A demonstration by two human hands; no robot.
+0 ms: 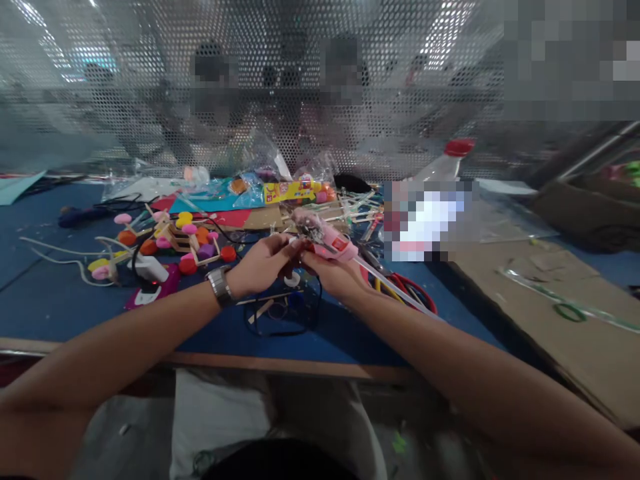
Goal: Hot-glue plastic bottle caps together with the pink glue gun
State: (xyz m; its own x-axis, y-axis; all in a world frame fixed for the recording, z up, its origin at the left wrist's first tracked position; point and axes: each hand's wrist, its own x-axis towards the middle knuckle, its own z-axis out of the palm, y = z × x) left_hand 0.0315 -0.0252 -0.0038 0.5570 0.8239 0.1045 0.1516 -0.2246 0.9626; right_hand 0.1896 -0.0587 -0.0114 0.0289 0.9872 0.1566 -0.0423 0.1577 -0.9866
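My right hand [336, 273] is closed around the handle of a pink glue gun [327, 239], held above the blue table [60, 300]. My left hand [263, 265], with a metal watch on its wrist, is pinched right at the gun, fingers touching it; what the fingertips hold is too small to make out. Under the hands lie a black cable loop [283, 313] and a small white ring [292, 279]. A clear glue stick [395, 288] runs out behind the gun to the right.
A stick-and-pompom craft model [175, 241] and a white plug [149, 268] lie to the left. Plastic packets [285, 190] and craft sticks crowd the back by the perforated metal screen. A red-capped bottle [440, 170] stands at the right, beside cardboard sheets [560, 300].
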